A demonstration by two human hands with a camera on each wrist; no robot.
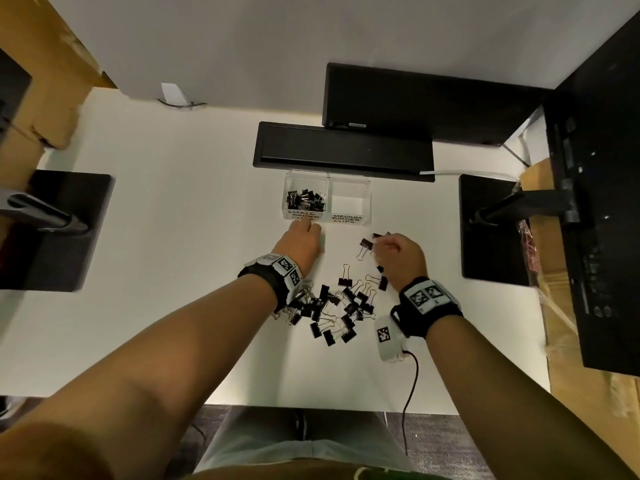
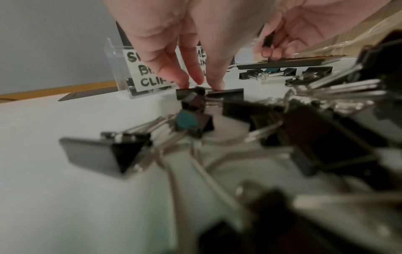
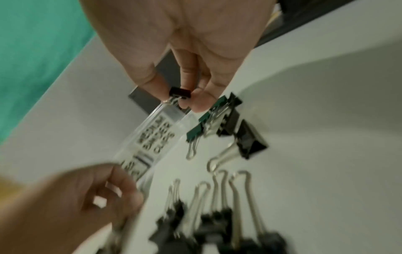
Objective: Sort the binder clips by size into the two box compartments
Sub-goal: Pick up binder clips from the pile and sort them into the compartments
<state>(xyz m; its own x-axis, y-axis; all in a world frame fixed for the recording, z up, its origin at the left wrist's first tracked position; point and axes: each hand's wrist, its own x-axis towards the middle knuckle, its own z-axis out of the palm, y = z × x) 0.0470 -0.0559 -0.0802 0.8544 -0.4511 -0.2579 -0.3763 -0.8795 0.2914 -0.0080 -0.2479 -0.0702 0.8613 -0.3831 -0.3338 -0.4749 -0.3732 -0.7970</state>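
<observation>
Many small clips [image 1: 306,199] fill my box's [image 1: 367,188] left half, its right half bare, a pile [image 1: 332,308] left mid-frame; my right hand [image 1: 398,254] pinches one clip [image 3: 180,92], left hand [image 1: 300,242] fingertips press another [image 2: 191,93].

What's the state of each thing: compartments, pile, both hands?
Small compartment: holds a heap of small clips.
Medium compartment: no clips in it.
Pile: loose on the desk, unsorted.
Left hand: fingers down at the desk before the box; grip unclear.
Right hand: pinches a small clip above the desk.
</observation>
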